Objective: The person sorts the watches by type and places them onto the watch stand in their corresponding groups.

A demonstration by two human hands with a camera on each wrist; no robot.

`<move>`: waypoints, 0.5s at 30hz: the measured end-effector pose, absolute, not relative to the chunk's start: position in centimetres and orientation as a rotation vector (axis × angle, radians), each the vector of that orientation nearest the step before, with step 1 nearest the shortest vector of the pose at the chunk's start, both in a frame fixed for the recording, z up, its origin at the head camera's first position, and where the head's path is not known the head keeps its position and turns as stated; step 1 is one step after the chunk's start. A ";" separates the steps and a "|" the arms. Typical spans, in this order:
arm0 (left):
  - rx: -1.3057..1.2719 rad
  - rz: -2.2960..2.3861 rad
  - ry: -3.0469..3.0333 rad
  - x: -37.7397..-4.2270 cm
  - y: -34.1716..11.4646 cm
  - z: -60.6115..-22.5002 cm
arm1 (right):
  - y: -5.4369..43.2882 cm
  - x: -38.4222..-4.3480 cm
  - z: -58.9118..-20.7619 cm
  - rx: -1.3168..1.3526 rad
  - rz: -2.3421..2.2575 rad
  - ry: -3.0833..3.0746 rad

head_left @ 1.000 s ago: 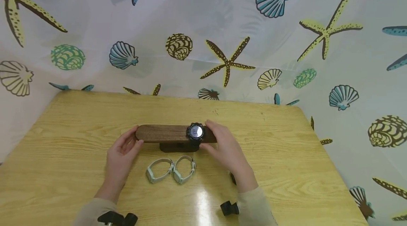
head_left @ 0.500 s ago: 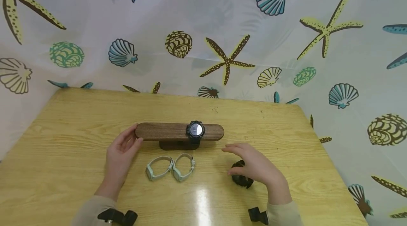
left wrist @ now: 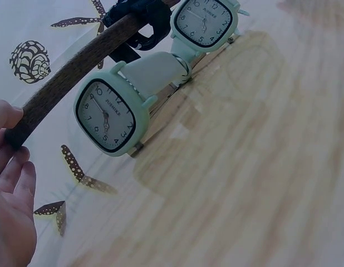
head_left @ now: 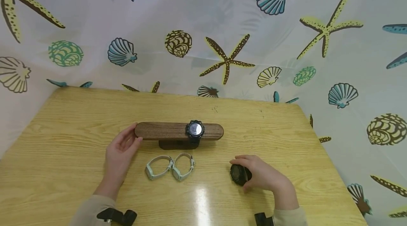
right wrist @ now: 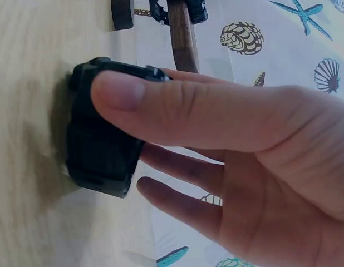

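Note:
A dark wooden watch stand (head_left: 165, 131) carries one black wristwatch (head_left: 195, 129) right of its middle. My left hand (head_left: 119, 155) grips the rounded left end of the bar between thumb and fingers. To the right, my right hand (head_left: 262, 174) pinches a second black wristwatch (head_left: 237, 174) low over the table; in the right wrist view the thumb lies across that black watch (right wrist: 99, 139). Two pale green watches with closed straps, a left one (head_left: 159, 167) and a right one (head_left: 183, 167), stand on their sides in front of the stand.
The wooden table (head_left: 95, 109) meets a pale curtain (head_left: 203, 17) printed with shells and starfish at its back and right. Black camera mounts sit on both wrists, the left mount (head_left: 117, 216) and the right mount (head_left: 264, 219) low in the head view.
My right hand has let go of the stand's right end, moved right and toward me, and taken hold of the black watch on the table. The left hand has stayed on the stand.

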State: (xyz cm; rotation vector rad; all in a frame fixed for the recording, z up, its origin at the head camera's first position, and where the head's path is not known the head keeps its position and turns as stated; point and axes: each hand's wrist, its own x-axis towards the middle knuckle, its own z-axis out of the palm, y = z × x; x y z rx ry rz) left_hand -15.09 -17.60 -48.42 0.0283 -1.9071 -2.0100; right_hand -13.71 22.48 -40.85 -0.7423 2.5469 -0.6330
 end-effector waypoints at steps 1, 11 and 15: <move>0.031 -2.011 -1.907 -15.1 -17.6 -48.4 | 22.5 -13.7 -41.0 -0.728 -0.641 2.550; 0.021 -2.026 -1.899 -15.1 -17.8 -48.5 | 22.2 -13.8 -41.7 -0.770 -0.601 2.632; 0.030 -2.022 -1.904 -15.1 -17.7 -48.5 | 22.1 -13.8 -41.7 -0.759 -0.594 2.648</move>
